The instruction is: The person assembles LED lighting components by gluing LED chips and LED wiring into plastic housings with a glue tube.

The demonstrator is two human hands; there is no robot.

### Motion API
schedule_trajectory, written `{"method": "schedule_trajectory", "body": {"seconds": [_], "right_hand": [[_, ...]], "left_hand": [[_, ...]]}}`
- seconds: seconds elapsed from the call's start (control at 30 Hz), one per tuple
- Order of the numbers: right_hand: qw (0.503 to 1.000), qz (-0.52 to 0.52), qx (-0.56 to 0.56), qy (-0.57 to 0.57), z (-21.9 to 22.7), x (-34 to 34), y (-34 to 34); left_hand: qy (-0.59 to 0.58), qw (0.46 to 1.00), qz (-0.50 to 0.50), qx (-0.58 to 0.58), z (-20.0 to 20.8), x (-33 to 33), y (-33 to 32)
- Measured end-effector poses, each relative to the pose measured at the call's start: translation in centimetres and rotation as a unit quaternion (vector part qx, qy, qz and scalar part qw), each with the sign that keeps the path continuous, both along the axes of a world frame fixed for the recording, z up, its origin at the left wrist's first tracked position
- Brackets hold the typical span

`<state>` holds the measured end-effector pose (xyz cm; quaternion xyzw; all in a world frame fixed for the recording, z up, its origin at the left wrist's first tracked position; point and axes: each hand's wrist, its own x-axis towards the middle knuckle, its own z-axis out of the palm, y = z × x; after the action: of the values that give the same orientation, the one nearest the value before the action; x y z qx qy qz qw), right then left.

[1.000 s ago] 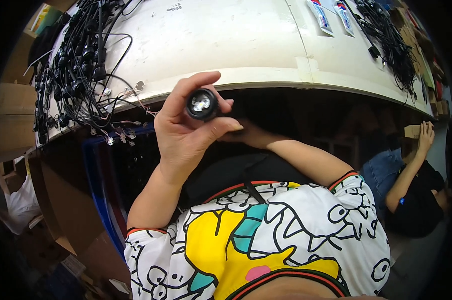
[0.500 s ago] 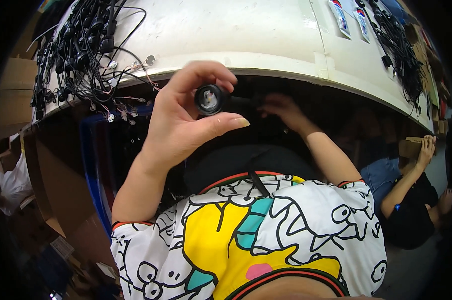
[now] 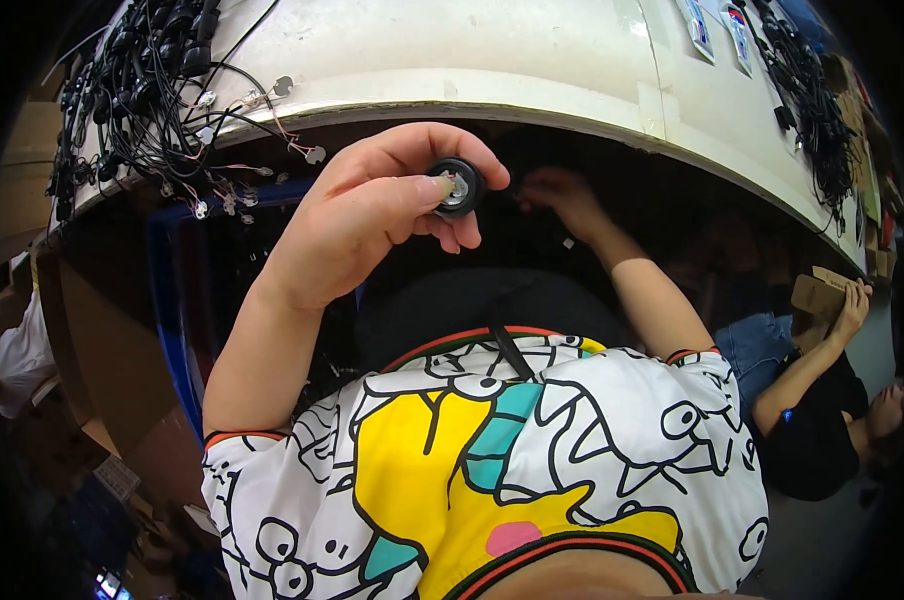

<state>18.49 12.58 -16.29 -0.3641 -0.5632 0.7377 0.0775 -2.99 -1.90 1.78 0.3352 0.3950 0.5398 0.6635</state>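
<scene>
My left hand (image 3: 372, 200) grips a small round black housing (image 3: 461, 190), with its open end facing up. My thumb presses into the opening, on a pale disc inside. The other fingers wrap behind the housing. In the shadow below the table edge, to the right, my right hand (image 3: 570, 202) has its fingers bent together. Whatever they hold is too dark to make out.
A white table (image 3: 452, 60) spans the far side. Black cables with small wired discs (image 3: 152, 100) hang over its left edge; another black cable bundle (image 3: 807, 110) lies at right. A blue bin (image 3: 167, 290) stands lower left. At right, another person's hand (image 3: 854, 305) holds cardboard.
My left hand has turned, and the housing has shifted right. The thumb has moved from beside the housing onto its opening. My right hand stays in nearly the same place.
</scene>
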Motion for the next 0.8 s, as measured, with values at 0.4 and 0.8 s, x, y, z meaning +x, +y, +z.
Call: {"method": "schedule_trajectory", "body": {"seconds": [0.4,0.8], "right_hand": [[0.999,0.005,0.038,-0.013,-0.7,0.0,0.0],[0.997,0.045,0.065,-0.020,-1.3,-0.2,0.4]], "left_hand": [[0.026,1.000,-0.006,-0.016,-0.2,0.0,0.4],[0.028,0.998,0.003,-0.053,-0.2,-0.1,0.9]]}}
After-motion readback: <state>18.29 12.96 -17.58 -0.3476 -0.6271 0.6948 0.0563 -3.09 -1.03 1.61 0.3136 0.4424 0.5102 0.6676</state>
